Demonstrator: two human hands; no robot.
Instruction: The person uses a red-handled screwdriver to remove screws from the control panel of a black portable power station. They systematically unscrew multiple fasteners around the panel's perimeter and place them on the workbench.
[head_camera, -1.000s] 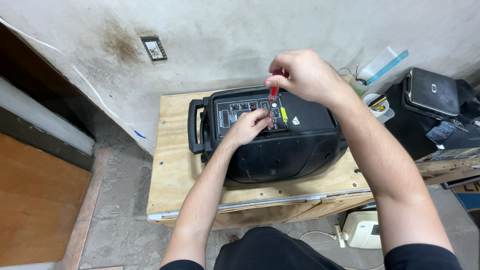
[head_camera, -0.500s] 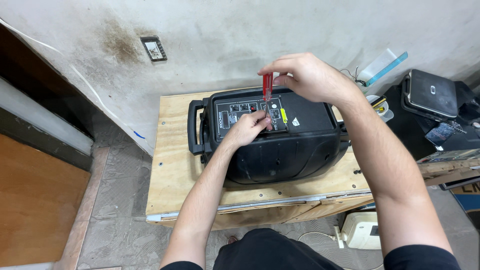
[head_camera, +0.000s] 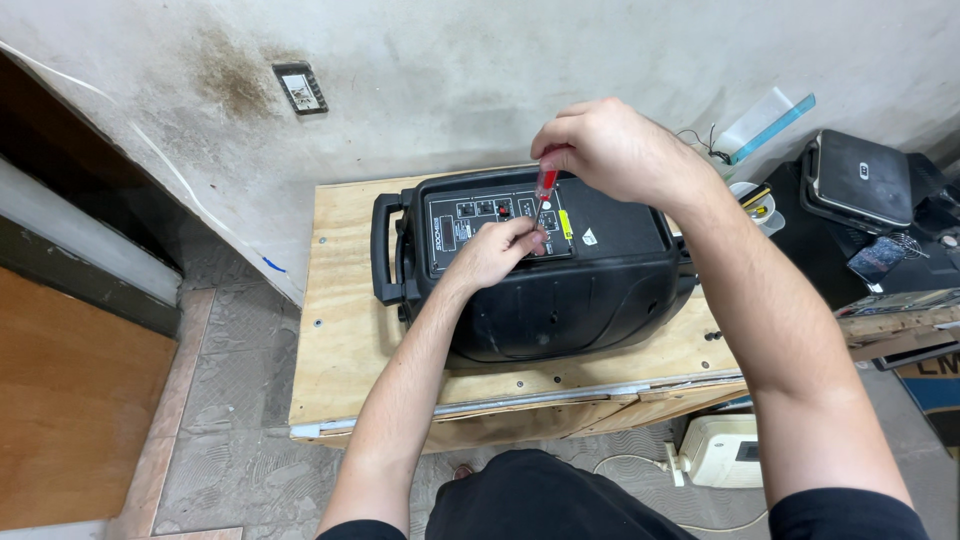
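Head view: black speaker (head_camera: 545, 275) lies on its side on a plywood table (head_camera: 340, 330), ctr of frame, carry handle (head_camera: 385, 250) at its 9 o'clock end, control panel (head_camera: 495, 225) facing up. R hand (head_camera: 610, 150) sits at 12 o'clock of the speaker, fingers closed tight on the red handle of a screwdriver (head_camera: 545, 190), held nearly upright w/ shaft pointing down at the panel's right edge. L hand (head_camera: 500, 250) rests on the panel, just at 7 o'clock of the tool; thumb and forefinger pinched together at the shaft's tip. Can't tell if they hold a screw, too small. At 3 o'clock of the table: a cup w/ pens (head_camera: 755, 205), then a black case (head_camera: 860, 180). Stained wall (head_camera: 450, 70) at 12 o'clock carries a small outlet plate (head_camera: 300, 88). White box (head_camera: 725, 450) on the floor at 5 o'clock.
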